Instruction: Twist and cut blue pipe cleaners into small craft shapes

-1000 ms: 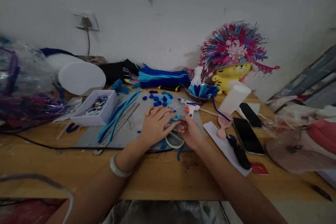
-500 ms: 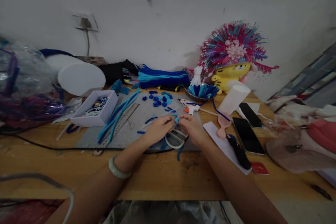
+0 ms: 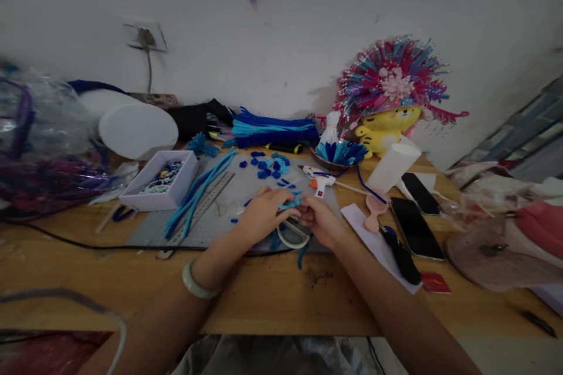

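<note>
Between my two hands is a short light blue pipe cleaner piece [image 3: 290,203], bent into a small shape. My left hand [image 3: 263,212] pinches it from the left with thumb and forefinger. From the right, the fingertips of my right hand [image 3: 320,220] close on its other end. Below the hands lie scissors with pale handles [image 3: 294,241], partly hidden. Small blue fuzzy pieces [image 3: 267,169] lie grouped on the grey mat [image 3: 211,211] just beyond. A white glue gun [image 3: 324,182] rests to the right of that group.
At left, a white box of beads [image 3: 153,199] stands beside long blue pipe cleaners [image 3: 197,190] and a metal ruler [image 3: 202,205]. Phones [image 3: 416,225], a pink brush [image 3: 373,211] and a white roll [image 3: 393,168] lie right. Behind sits a yellow plush toy [image 3: 387,129].
My left hand has turned and risen slightly, so more of the light blue piece shows between the hands. My right hand's fingers have curled further around its end.
</note>
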Motion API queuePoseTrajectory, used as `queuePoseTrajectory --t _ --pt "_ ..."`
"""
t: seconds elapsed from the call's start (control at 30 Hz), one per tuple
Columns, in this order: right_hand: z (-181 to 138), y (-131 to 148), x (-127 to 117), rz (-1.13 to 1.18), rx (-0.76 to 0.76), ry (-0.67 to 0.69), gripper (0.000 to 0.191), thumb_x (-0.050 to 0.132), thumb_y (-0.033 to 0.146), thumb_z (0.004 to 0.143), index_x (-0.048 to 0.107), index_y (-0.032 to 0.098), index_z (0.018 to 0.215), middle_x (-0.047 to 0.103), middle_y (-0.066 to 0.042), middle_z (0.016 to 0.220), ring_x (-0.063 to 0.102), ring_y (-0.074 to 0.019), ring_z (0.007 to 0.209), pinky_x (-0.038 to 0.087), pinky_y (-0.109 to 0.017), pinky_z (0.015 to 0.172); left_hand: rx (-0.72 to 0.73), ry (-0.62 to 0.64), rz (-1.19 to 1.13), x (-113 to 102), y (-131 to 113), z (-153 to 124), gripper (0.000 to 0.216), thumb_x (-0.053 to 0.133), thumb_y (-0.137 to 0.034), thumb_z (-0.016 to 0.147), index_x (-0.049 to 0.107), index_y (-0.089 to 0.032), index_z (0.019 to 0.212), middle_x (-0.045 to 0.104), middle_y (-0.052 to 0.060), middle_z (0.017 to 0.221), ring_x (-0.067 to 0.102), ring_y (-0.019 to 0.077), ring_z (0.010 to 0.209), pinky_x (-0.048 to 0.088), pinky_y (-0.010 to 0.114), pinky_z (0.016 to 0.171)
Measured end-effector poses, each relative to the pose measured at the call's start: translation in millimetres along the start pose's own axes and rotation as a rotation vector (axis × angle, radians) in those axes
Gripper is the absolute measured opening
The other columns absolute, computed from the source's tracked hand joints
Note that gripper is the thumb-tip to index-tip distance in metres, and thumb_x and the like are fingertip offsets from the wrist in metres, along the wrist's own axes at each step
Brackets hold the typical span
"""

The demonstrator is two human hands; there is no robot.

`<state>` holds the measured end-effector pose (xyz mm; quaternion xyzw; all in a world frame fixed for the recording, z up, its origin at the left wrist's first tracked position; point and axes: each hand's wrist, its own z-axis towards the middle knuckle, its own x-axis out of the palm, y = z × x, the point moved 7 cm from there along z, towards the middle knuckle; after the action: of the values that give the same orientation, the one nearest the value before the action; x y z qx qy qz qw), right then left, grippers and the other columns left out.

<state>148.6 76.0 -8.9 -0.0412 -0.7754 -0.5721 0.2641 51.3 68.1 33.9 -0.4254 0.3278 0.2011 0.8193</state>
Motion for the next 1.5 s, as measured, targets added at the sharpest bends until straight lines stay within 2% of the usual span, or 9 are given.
queuePoseTrajectory --t 0.13,0.3,0.4,0.53,0.63,0.8,1.03,1.2,1.5 --pt "0 -6 1 0.076 0.079 0.006 0.02 0.056 0.025 0.056 0.037 0.017 0.053 0.031 0.009 0.048 0.015 -0.0019 0.039 0.009 -0.017 0.038 0.196 0.039 0.152 -4 -5 -4 0.017 0.046 -0.026 0.079 0.06 -0.021 0.087 0.063 0.006 0.09 0.053 0.019 0.085 0.032 0.034 0.084" --pt "-1 -5 3 0.003 0.03 -0.015 0.017 0.053 0.024 0.055 0.038 0.017 0.053 0.031 0.009 0.048 0.017 -0.0025 0.04 0.009 -0.018 0.039 0.088 -0.049 0.035 -8 -5 -5 0.012 0.051 -0.025 0.075 0.063 -0.022 0.076 0.064 0.005 0.083 0.054 0.019 0.08 0.03 0.037 0.085" --pt "-4 5 3 -0.146 -0.085 -0.038 0.007 0.051 0.022 0.058 0.045 0.017 0.058 0.029 0.009 0.047 0.02 -0.0035 0.04 0.013 -0.018 0.039 -0.199 -0.132 -0.386 -2 9 -5 0.012 0.055 -0.03 0.072 0.061 -0.02 0.069 0.059 0.003 0.069 0.052 0.0173 0.07 0.035 0.033 0.072" --pt "-9 22 13 -0.368 -0.263 0.068 0.007 0.054 0.022 0.059 0.052 0.017 0.063 0.045 0.006 0.055 0.039 -0.0059 0.049 0.032 -0.019 0.049 -0.581 0.081 -1.14 35 18 -10 0.015 0.063 -0.03 0.062 0.057 -0.016 0.061 0.048 -0.001 0.057 0.043 0.0106 0.053 0.034 0.025 0.055" --pt "-9 24 14 -0.456 -0.306 0.089 0.01 0.056 0.027 0.063 0.053 0.018 0.066 0.05 0.004 0.06 0.044 -0.0077 0.053 0.036 -0.021 0.051 -0.639 0.15 -1.339 41 18 -10 0.018 0.068 -0.027 0.056 0.057 -0.014 0.06 0.047 -0.001 0.058 0.041 0.0084 0.053 0.034 0.023 0.053" --pt "-17 40 2 -0.817 -0.61 -0.237 0.014 0.054 0.026 0.071 0.058 0.018 0.082 0.055 0.0 0.071 0.046 -0.0092 0.054 0.039 -0.022 0.053 -0.538 -0.099 -1.028 24 33 -6 0.023 0.06 -0.034 0.069 0.052 -0.015 0.059 0.043 -0.003 0.055 0.037 0.0075 0.051 0.03 0.022 0.051" --pt "-21 46 10 -1.138 -0.801 -0.207 0.014 0.049 0.019 0.073 0.062 0.016 0.078 0.06 -0.004 0.07 0.052 -0.0117 0.059 0.043 -0.023 0.057 -0.426 -0.118 -0.7 16 28 -5 0.018 0.051 -0.032 0.075 0.05 -0.016 0.066 0.046 -0.004 0.059 0.044 0.0098 0.059 0.034 0.023 0.058" --pt "-17 43 2 -1.003 -0.776 -0.193 0.014 0.049 0.018 0.071 0.061 0.018 0.078 0.059 -0.001 0.068 0.054 -0.0112 0.059 0.045 -0.022 0.055 -0.362 -0.013 -0.709 19 22 -3 0.02 0.048 -0.034 0.076 0.05 -0.016 0.068 0.047 -0.004 0.058 0.044 0.0101 0.058 0.035 0.023 0.058" --pt "-13 34 -3 -0.815 -0.612 -0.186 0.014 0.057 0.026 0.071 0.057 0.019 0.084 0.059 -0.001 0.07 0.056 -0.0126 0.063 0.046 -0.024 0.057 -0.394 -0.145 -0.839 17 20 -6 0.017 0.05 -0.033 0.077 0.051 -0.017 0.073 0.048 -0.003 0.062 0.046 0.0093 0.06 0.037 0.022 0.06"
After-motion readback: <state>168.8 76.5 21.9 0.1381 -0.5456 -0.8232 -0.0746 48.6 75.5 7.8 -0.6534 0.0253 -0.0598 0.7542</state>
